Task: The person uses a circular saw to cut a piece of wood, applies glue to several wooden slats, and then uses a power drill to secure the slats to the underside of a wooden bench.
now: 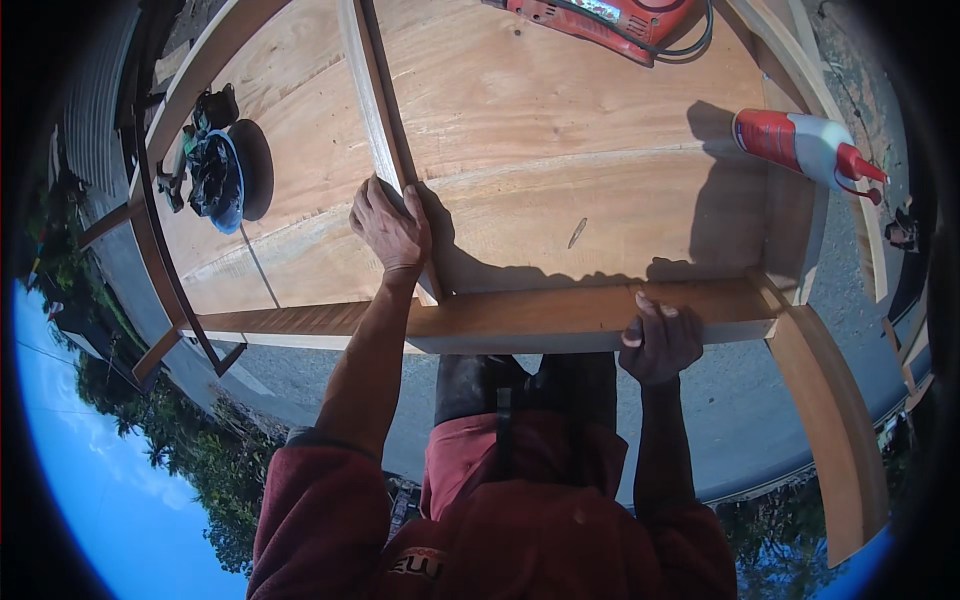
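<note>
My left hand [393, 228] is closed round a narrow wooden batten [372, 105], its thumb on the right side and its fingers on the left. The batten runs away from me over a plywood panel [570, 150], and its near end meets the front rail [560, 305]. My right hand [662, 340] grips this rail near its right end, fingers curled over the outer edge. The palm side of that hand is hidden. The rail and batten stand on edge against the panel.
A red corded power tool [600, 25] lies at the far side. On the right-hand frame side rests a red and white glue bottle [790, 140]. At left sits a blue bowl [238, 190] holding black plastic. A curved wooden leg [835, 430] projects toward me at right.
</note>
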The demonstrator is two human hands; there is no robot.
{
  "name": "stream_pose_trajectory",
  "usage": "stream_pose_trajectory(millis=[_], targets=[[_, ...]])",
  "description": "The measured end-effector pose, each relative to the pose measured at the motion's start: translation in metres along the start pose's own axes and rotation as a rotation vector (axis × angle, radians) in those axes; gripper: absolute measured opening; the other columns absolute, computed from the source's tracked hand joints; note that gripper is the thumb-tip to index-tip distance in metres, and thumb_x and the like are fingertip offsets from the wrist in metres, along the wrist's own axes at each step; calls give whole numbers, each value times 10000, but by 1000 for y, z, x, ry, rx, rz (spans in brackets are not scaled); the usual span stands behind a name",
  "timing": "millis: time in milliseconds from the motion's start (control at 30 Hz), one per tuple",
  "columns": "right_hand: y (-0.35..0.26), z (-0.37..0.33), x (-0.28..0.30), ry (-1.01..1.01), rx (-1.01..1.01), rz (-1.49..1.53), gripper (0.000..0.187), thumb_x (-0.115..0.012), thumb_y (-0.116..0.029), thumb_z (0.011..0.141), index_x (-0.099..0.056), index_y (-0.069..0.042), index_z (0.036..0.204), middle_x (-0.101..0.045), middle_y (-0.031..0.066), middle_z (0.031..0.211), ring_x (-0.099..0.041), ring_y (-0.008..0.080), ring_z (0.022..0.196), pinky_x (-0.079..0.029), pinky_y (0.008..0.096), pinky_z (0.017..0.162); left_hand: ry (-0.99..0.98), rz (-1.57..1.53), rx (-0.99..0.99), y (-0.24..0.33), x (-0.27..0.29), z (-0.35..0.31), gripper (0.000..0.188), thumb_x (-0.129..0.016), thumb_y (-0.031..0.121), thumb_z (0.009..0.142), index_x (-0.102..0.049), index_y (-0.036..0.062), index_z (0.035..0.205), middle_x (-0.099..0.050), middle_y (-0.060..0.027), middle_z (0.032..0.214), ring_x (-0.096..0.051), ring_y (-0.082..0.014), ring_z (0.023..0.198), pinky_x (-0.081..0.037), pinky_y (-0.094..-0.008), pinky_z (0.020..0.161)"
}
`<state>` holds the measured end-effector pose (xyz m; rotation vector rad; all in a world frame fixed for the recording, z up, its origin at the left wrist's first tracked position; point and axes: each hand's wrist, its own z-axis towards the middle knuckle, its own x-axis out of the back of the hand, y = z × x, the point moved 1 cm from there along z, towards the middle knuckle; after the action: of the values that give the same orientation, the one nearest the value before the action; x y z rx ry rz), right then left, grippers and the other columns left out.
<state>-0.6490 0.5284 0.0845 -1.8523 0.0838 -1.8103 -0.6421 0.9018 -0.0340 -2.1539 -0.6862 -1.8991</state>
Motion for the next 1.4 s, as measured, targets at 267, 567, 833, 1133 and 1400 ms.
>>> stream_pose_trajectory(millis=[267, 567, 833, 1133, 1400], targets=[[-5, 14, 10, -117, -80, -32, 352, -625, -365, 954, -734, -69, 1109, -670, 115, 817, -642, 325, 696, -529, 453, 706, 32, -10, 32, -2, 4, 2, 660, -626, 361, 940, -453, 7, 1470, -530, -204, 1375, -465, -355, 1345, -273, -537, 1150], [-12, 233, -7, -246, 252, 47, 363, -654, -156, 916, -632, -27, 1255, -642, 165, 1102, -636, 350, 998, -514, 473, 865, 31, -97, 92, 5, 15, 3, 681, -647, 360, 904, -458, 3, 1452, -533, -180, 1346, -441, -328, 1353, -267, -585, 1128], [-171, 236, -64, -626, 225, 399, 382, -678, -173, 919, -645, -55, 1281, -692, 169, 1121, -705, 301, 986, -556, 411, 889, -7, -152, 126, 3, 44, 4, 681, -621, 361, 894, -449, 31, 1464, -538, -138, 1281, -461, -289, 1310, -298, -613, 1099], [-203, 153, -71, -838, 87, 383, 415, -691, -227, 939, -647, -61, 1318, -715, 170, 1168, -726, 268, 1007, -564, 376, 920, -52, -279, 174, -4, 48, -7, 744, -641, 436, 923, -417, 50, 1517, -521, -131, 1328, -417, -287, 1369, -253, -654, 1128], [-213, 155, -91, -888, 21, 157, 448, -695, -262, 945, -656, -4, 1309, -740, 128, 1096, -720, 214, 999, -549, 335, 941, -166, -399, 142, -198, 177, 8, 550, -671, 405, 951, -570, 39, 1349, -602, -196, 1253, -608, -379, 1180, -511, -495, 972]])
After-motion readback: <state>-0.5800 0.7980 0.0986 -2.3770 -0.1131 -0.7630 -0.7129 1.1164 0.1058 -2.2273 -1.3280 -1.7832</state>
